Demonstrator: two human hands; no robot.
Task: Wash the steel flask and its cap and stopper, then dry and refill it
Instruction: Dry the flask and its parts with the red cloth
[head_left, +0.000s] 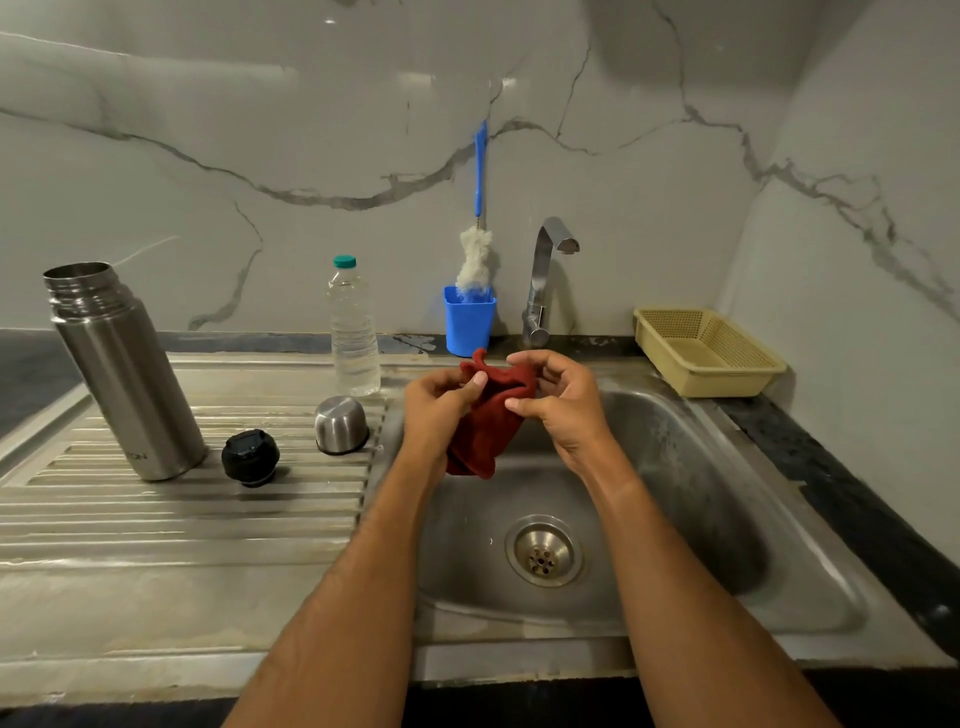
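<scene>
While both hands, left and right, pinch the crumpled red cloth, drying seemingly begins; next, reach left of that grip for the open-mouthed steel flask.

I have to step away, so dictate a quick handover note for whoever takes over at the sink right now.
Left hand and right hand both pinch the red cloth over the sink.
The steel flask stands open on the drainboard, with the black stopper and the steel cap, mouth down, beside it.
The water bottle stands capped behind them; the bottle brush sits in the blue holder.
Tap is not running.
Whether washing is finished cannot be told.
Left: dry the parts, refill, close.
</scene>
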